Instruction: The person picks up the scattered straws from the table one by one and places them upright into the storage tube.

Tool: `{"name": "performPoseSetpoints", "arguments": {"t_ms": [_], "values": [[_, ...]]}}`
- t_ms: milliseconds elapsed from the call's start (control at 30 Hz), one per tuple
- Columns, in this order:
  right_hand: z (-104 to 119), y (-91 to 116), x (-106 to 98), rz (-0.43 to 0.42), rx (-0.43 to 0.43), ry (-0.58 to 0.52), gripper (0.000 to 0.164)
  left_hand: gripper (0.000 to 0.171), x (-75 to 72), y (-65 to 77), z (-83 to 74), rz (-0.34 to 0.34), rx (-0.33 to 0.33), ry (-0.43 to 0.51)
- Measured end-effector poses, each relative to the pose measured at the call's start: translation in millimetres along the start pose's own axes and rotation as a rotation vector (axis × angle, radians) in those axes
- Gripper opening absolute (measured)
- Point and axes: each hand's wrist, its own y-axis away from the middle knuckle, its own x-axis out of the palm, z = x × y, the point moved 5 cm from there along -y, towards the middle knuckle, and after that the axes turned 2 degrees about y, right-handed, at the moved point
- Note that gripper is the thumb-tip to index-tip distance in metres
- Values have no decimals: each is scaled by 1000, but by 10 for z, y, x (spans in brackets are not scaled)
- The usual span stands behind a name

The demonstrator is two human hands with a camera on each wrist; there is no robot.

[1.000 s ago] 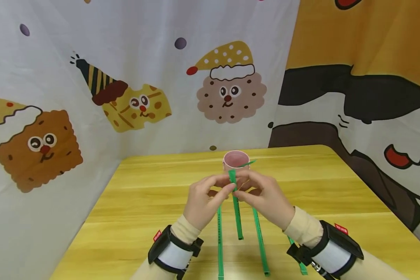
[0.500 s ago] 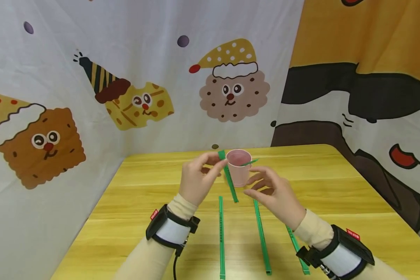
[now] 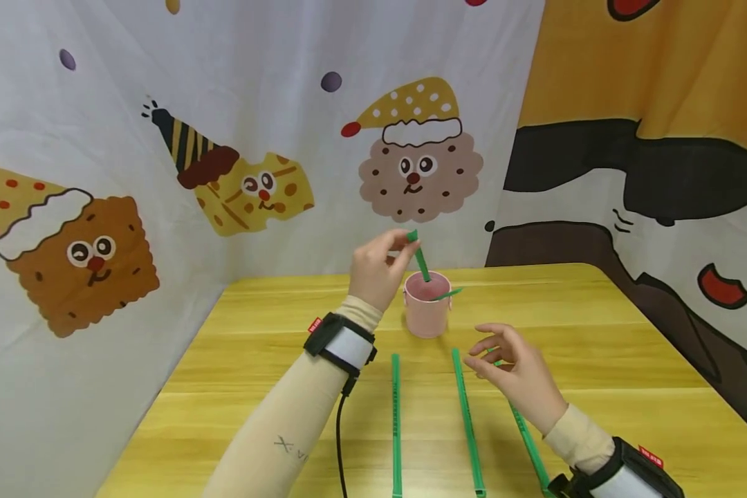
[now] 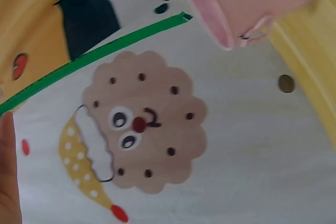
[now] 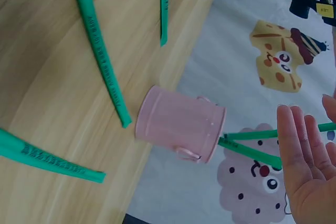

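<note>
My left hand point(image 3: 376, 271) pinches the upper end of a green straw in a printed wrapper point(image 3: 422, 263). The straw slants down, its lower end overlapping the mouth of a small pink bucket point(image 3: 426, 319) in the head view. In the left wrist view that end shows right beside the rim. Another green straw point(image 3: 451, 294) leans out of the bucket toward the right. My right hand point(image 3: 518, 373) hovers at the right, fingers loosely bent and holding nothing. It partly covers the rightmost straw point(image 3: 530, 446) on the table.
Two more green straws, one at the left point(image 3: 396, 422) and one in the middle point(image 3: 469, 422), lie lengthwise on the yellow wooden table point(image 3: 274, 387). A cartoon-printed cloth point(image 3: 324, 242) hangs behind the table. A black cable point(image 3: 339, 443) trails from my left wrist strap.
My left hand took the straw away from my right hand and raised it forward over the bucket. My right hand let go and drew back to the right.
</note>
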Motion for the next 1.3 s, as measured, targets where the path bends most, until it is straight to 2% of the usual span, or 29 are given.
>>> {"name": "performPoseSetpoints", "arguments": {"t_ms": [233,367,533,667,767,867,967,1067,1300], "values": [[-54,31,-11,-5,29,-5,47,15,268,64,271,154,-95,-125],[-72,31,-17,-1,27,0,47,16,394,197,453,260,-160,-207],[-122,18,-30,5,39,10,48,14,502,397,591,407,-198,-279],[-179,-6,-49,16,64,19,48,13,554,506,612,510,-208,-280],[-225,-36,-86,17,83,55,49,16,564,539,605,551,-243,-233],[-278,-79,-142,8,91,100,50,22,521,565,591,552,-336,-145],[-343,-126,-196,-1,97,135,52,26,431,593,560,499,-420,-49],[-411,-172,-247,-3,108,172,56,26,336,628,512,422,-447,16],[-577,-309,-337,44,134,314,69,24,160,738,380,276,-451,121]]}}
